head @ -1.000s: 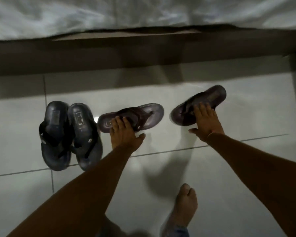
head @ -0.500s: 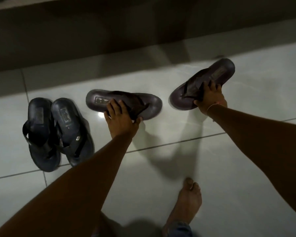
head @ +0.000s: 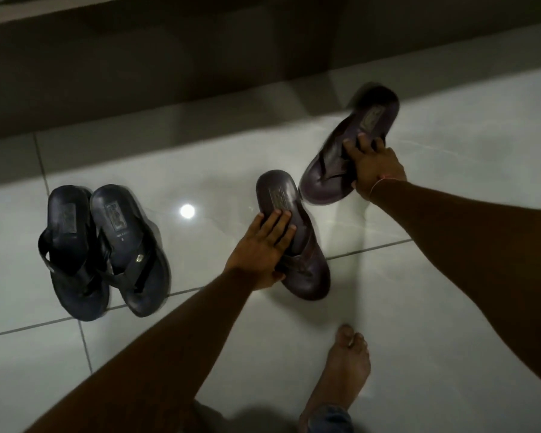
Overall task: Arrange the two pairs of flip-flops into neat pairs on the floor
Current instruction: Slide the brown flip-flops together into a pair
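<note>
The black pair [head: 103,251] lies side by side on the floor [head: 434,307], done I think. The left hand [head: 260,245] presses flat on the near brown flip-flop [head: 308,276]. Farther, the right hand [head: 377,167] grips the far brown flip-flop [head: 372,120], not yet beside its mate.

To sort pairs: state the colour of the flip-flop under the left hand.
Dark brown flip-flop, head view.

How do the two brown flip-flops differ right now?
The near brown flip-flop looks sharp, pressed flat by the left hand, with its heel pointing away like the black pair. The far brown flip-flop is blurred, angled rightward and gripped by the right hand. Both are strap-side up and the same style.
</note>
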